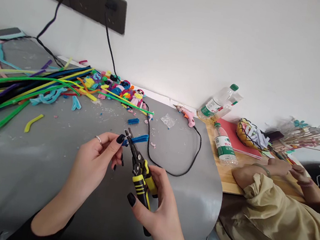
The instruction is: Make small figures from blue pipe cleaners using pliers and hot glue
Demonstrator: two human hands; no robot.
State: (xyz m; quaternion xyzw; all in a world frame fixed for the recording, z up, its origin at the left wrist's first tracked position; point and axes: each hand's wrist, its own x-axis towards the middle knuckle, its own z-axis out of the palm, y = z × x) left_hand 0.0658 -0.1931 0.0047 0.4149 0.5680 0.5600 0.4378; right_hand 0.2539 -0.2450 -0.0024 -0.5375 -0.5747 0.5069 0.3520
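My left hand (95, 160) pinches one end of a short blue pipe cleaner piece (140, 138), thumb pressed against the fingers. In my right hand (163, 207) is a pair of pliers (138, 168) with yellow and black handles. Their jaws point up and away from me and lie across the blue piece beside my left fingertips; whether they grip it I cannot tell. Just beyond the jaws, another short blue piece (133, 121) lies on the grey table (101, 210).
Long coloured pipe cleaners (25, 86) and small dolls (138, 96) lie at the back left. A pink glue gun (189, 117) trails its black cable across the table. Bottles (225, 144) and a basket (242, 136) stand to the right, where another person's hands (280, 167) work.
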